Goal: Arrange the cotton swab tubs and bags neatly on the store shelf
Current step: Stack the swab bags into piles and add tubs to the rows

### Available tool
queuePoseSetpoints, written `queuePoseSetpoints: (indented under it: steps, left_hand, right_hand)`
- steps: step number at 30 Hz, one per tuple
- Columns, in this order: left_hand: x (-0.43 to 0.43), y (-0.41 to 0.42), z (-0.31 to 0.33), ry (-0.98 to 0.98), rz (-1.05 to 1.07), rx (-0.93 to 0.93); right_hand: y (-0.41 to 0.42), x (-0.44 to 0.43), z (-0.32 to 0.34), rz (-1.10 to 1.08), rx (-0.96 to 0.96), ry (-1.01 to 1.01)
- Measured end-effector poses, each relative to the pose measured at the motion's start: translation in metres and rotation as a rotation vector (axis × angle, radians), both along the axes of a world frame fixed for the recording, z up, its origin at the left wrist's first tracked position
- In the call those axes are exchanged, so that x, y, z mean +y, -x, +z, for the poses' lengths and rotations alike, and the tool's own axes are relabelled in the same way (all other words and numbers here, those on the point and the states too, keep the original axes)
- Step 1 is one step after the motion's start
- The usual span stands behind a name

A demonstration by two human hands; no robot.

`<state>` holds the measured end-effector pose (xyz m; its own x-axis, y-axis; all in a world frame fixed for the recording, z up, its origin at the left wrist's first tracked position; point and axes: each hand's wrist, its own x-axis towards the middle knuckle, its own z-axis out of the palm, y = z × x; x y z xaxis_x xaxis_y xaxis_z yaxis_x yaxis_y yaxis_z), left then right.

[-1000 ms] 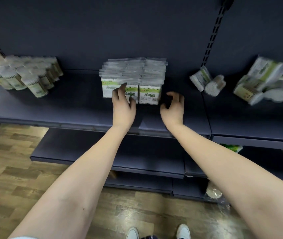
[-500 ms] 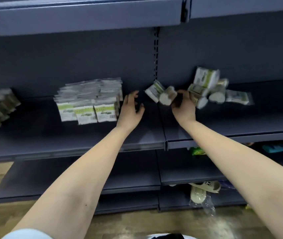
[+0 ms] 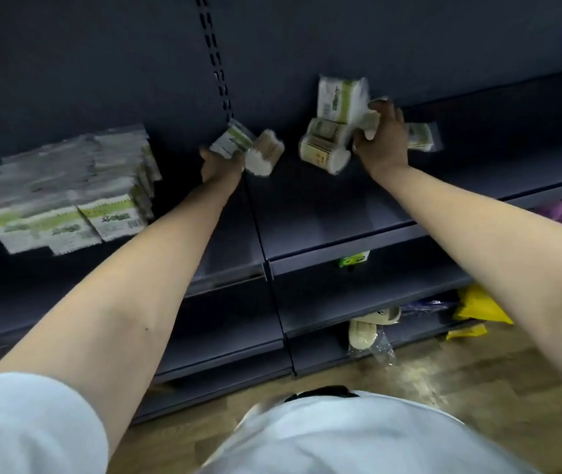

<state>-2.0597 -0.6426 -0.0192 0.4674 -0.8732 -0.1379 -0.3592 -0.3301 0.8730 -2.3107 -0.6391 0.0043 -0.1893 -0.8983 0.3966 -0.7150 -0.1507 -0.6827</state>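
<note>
Tubs (image 3: 324,155), clear plastic green-labelled cotton swab cylinders, lie toppled by back edge of dark blue metal shelf (image 3: 324,206); right hand (image 3: 380,145) curls round one, left hand (image 3: 219,167) grip unreadable through blur; light, stiff, probably slick, take mid-body.

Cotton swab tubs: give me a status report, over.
Left grip at the two loose tubs, hold unclear. Right grip clutching a tub in the jumbled pile. Bags stacked at left. Nothing in the way.
</note>
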Motion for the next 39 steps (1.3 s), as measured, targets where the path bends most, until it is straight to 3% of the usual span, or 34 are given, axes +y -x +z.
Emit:
queuePoseSetpoints:
  steps: [8,18,28,34,39]
  left_hand:
    - [-0.042,0.004,-0.011,0.022,0.263,0.258]
    - [-0.032,-0.006,-0.024,0.130,0.276,0.314]
    - [-0.005,-0.018,-0.006,0.239,0.276,0.541]
    - [0.021,-0.030,0.011,0.281,0.155,0.547]
    - [0.045,-0.024,0.033,0.355,0.089,0.584]
  right_hand:
    - [0.003,-0.051,0.003,0.047,-0.027,-0.119]
    - [-0.001,-0.079,-0.001,-0.070,-0.075,-0.131]
    - [0.000,-0.077,0.010,0.048,0.235,-0.205]
    - [-0.028,-0.066,0.024,0.050,0.059,-0.080]
    - [-0.048,-0.058,0.041,0.039,0.098,-0.059]
